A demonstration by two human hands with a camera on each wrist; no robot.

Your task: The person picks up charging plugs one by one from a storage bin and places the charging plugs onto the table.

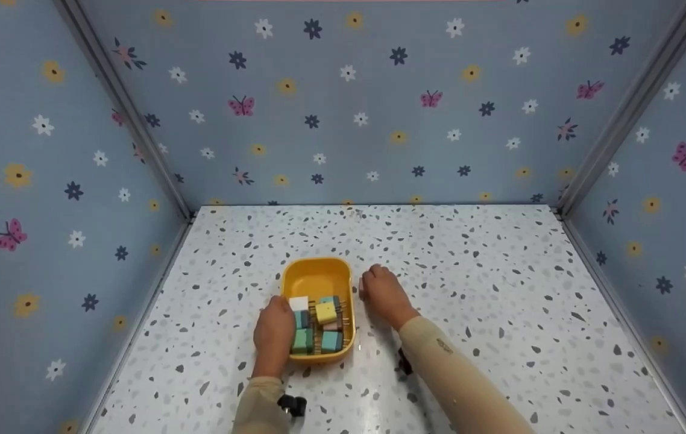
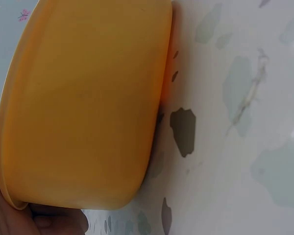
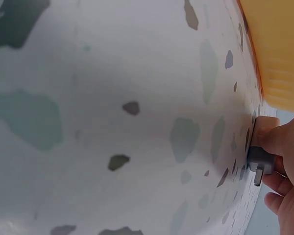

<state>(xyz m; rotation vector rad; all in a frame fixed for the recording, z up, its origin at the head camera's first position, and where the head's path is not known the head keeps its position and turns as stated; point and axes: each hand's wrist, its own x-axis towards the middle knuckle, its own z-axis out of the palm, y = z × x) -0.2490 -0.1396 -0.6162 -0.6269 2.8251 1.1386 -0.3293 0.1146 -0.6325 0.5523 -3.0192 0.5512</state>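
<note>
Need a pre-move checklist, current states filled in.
1. Left hand grip on the rim of the yellow bin: ok.
2. Right hand grip on the two-tone pronged block: ok, held beside the bin.
3. Bin upright: ok.
4. Room in bin: ok, far end bare.
5. Bin contents in one layer: not ok, yellow block overlaps others.
6. Held block's full weight on table: cannot tell.

In the right wrist view, lower right, the right hand (image 3: 291,159), cropped by the edge, partly hides a grey-and-peach block with a metal prong (image 3: 261,159). Upper right, the yellow plastic bin (image 3: 279,54) is cut off.
</note>
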